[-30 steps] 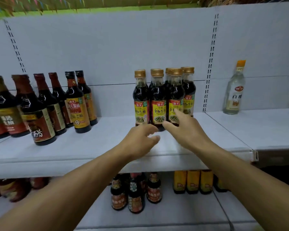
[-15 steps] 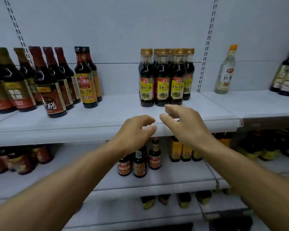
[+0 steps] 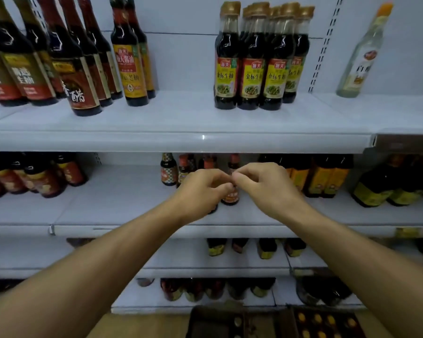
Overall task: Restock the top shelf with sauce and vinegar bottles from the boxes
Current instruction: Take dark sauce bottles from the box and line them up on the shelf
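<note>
The top shelf (image 3: 181, 140) carries a tight cluster of gold-capped soy sauce bottles (image 3: 252, 69) with yellow labels, right of centre. Dark red-capped sauce and vinegar bottles (image 3: 76, 69) stand at the left, and a clear white vinegar bottle (image 3: 362, 57) stands alone at the right. My left hand (image 3: 203, 191) and my right hand (image 3: 266, 189) hang below the top shelf's front edge, in front of the second shelf. Both are curled and hold nothing, and their fingertips almost touch. At the bottom edge an open box (image 3: 266, 323) shows several bottle caps.
The second shelf holds small bottles (image 3: 169, 169) behind my hands, yellow-labelled bottles (image 3: 325, 176) to the right and dark bottles (image 3: 34, 176) to the left. Two lower shelves carry more bottles. Bare shelf board shows between the bottle groups on the top shelf.
Both hands have come back from the gold-capped bottles and dropped below the top shelf, fingers curling in. The view has tilted down, bringing the lower shelves and the box into sight.
</note>
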`<state>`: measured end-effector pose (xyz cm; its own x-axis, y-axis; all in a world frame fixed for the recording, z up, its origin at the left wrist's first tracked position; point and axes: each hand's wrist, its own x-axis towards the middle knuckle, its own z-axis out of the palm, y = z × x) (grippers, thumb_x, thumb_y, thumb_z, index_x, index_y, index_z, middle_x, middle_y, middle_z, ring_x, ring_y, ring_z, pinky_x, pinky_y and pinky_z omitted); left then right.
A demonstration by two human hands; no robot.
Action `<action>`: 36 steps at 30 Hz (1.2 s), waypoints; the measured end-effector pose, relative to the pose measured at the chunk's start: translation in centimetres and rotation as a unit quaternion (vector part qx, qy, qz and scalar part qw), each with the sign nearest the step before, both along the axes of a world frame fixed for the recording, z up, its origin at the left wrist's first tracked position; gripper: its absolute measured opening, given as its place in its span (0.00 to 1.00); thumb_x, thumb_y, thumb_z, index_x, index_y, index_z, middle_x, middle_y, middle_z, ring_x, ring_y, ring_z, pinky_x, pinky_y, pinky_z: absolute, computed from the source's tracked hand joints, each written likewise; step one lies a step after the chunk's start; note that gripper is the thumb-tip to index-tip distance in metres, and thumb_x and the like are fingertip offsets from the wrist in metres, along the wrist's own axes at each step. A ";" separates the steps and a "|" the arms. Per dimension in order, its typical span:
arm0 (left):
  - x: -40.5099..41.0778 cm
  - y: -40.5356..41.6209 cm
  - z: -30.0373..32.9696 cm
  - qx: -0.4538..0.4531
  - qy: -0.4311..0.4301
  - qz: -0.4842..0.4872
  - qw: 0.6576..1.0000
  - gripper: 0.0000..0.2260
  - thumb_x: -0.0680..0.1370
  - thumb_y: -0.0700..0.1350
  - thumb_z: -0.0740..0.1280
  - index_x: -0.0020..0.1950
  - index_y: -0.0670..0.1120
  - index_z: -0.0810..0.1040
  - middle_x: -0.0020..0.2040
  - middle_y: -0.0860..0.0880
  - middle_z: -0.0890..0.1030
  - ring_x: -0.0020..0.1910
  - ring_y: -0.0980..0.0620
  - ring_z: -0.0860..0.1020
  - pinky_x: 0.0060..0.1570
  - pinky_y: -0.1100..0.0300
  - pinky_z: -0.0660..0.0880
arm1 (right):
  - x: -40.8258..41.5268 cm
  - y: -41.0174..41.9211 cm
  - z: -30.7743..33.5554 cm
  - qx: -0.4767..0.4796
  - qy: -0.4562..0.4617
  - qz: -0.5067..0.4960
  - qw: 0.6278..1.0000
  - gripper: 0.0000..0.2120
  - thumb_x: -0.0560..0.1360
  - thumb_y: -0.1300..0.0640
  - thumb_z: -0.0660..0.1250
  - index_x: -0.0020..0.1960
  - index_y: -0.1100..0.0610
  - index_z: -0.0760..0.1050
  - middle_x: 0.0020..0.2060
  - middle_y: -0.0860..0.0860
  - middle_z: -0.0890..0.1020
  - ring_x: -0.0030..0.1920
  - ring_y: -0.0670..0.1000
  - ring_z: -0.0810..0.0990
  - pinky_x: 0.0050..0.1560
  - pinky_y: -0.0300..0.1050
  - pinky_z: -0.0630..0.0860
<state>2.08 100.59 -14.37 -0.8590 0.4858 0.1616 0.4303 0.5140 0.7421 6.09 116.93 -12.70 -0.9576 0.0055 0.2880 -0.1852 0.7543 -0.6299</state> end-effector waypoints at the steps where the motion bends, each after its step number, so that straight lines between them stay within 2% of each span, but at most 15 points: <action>1: 0.1 0.3 -0.6 0.002 -0.011 0.001 1.000 0.10 0.80 0.46 0.65 0.59 0.48 0.82 0.53 0.53 0.83 0.52 0.58 0.80 0.56 0.54 0.78 | -0.1 0.4 -0.7 0.000 -0.008 0.001 1.000 0.09 0.79 0.52 0.65 0.51 0.50 0.84 0.44 0.43 0.84 0.46 0.41 0.80 0.48 0.44 0.78; 4: 0.3 1.4 -2.4 0.006 -0.035 0.000 0.999 0.10 0.80 0.47 0.65 0.58 0.48 0.82 0.52 0.53 0.83 0.52 0.57 0.80 0.57 0.51 0.77 | -0.4 1.6 -3.1 0.011 -0.037 0.012 0.999 0.08 0.79 0.52 0.65 0.49 0.49 0.84 0.42 0.43 0.84 0.44 0.41 0.80 0.45 0.44 0.78; 8: 0.9 2.3 -5.2 0.001 -0.065 0.014 0.998 0.10 0.80 0.46 0.65 0.58 0.49 0.82 0.52 0.52 0.84 0.53 0.56 0.80 0.56 0.50 0.77 | -0.7 2.5 -5.8 0.020 -0.067 0.027 0.997 0.08 0.78 0.52 0.65 0.42 0.46 0.80 0.37 0.42 0.82 0.42 0.43 0.79 0.44 0.49 0.78; 12: 1.2 2.4 -8.1 0.003 -0.097 0.037 0.995 0.09 0.80 0.46 0.65 0.57 0.48 0.83 0.50 0.51 0.83 0.49 0.56 0.80 0.52 0.53 0.78 | -1.0 2.6 -8.7 0.024 -0.114 0.046 0.992 0.09 0.80 0.51 0.64 0.47 0.49 0.82 0.40 0.45 0.83 0.43 0.47 0.80 0.44 0.51 0.79; 15: 1.3 2.3 -10.7 0.001 -0.126 0.055 0.991 0.09 0.80 0.45 0.65 0.55 0.47 0.83 0.49 0.49 0.84 0.48 0.53 0.81 0.51 0.49 0.79 | -1.2 2.5 -10.9 0.044 -0.138 0.063 0.987 0.10 0.80 0.51 0.64 0.47 0.52 0.83 0.40 0.48 0.83 0.41 0.48 0.79 0.41 0.48 0.76; 18: 1.7 2.1 -13.8 0.011 -0.152 0.059 0.987 0.08 0.79 0.43 0.65 0.54 0.47 0.83 0.49 0.52 0.84 0.49 0.57 0.80 0.52 0.56 0.78 | -1.2 2.1 -13.4 0.043 -0.158 0.075 0.984 0.10 0.79 0.53 0.64 0.42 0.52 0.81 0.37 0.48 0.82 0.38 0.46 0.78 0.38 0.45 0.74; 21: 2.2 1.8 -16.9 0.004 -0.184 0.070 0.980 0.08 0.80 0.44 0.65 0.55 0.47 0.82 0.48 0.50 0.83 0.48 0.54 0.80 0.47 0.57 0.76 | -1.2 1.6 -16.7 0.058 -0.195 0.086 0.975 0.09 0.79 0.53 0.64 0.44 0.51 0.82 0.38 0.46 0.82 0.39 0.45 0.78 0.39 0.44 0.75; 25: 3.0 1.1 -21.3 0.014 -0.237 0.085 0.968 0.06 0.80 0.43 0.64 0.52 0.50 0.81 0.41 0.50 0.82 0.40 0.52 0.80 0.37 0.62 0.74 | -1.0 0.9 -20.8 0.054 -0.219 0.088 0.970 0.09 0.78 0.54 0.65 0.46 0.55 0.83 0.38 0.48 0.83 0.40 0.48 0.80 0.42 0.49 0.78; 29: 3.8 0.9 -25.3 0.011 -0.261 0.093 0.961 0.07 0.80 0.42 0.65 0.55 0.48 0.82 0.46 0.52 0.82 0.46 0.56 0.80 0.44 0.62 0.74 | -0.4 0.5 -24.9 0.066 -0.253 0.104 0.960 0.10 0.79 0.54 0.64 0.46 0.54 0.83 0.31 0.42 0.76 0.34 0.43 0.75 0.34 0.43 0.71; 32: 4.6 1.0 -28.3 0.001 -0.273 0.094 0.957 0.07 0.79 0.43 0.65 0.54 0.48 0.82 0.44 0.56 0.80 0.47 0.57 0.79 0.44 0.63 0.71 | 0.2 0.5 -27.9 0.047 -0.279 0.105 0.953 0.09 0.79 0.54 0.64 0.49 0.53 0.82 0.38 0.47 0.81 0.38 0.45 0.77 0.36 0.41 0.70; 36: 5.5 1.4 -32.5 -0.004 -0.299 0.101 0.949 0.08 0.79 0.45 0.66 0.56 0.47 0.82 0.49 0.52 0.82 0.49 0.56 0.79 0.49 0.60 0.76 | 0.9 1.2 -32.2 0.033 -0.312 0.110 0.943 0.09 0.80 0.53 0.64 0.52 0.53 0.82 0.46 0.49 0.82 0.46 0.47 0.78 0.42 0.42 0.72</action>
<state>7.62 101.97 -46.86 -0.8716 0.2997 -0.3879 -0.1756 0.5478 0.8180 7.03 118.08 -44.87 -0.9166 -0.2119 -0.3391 0.0491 0.7819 -0.6214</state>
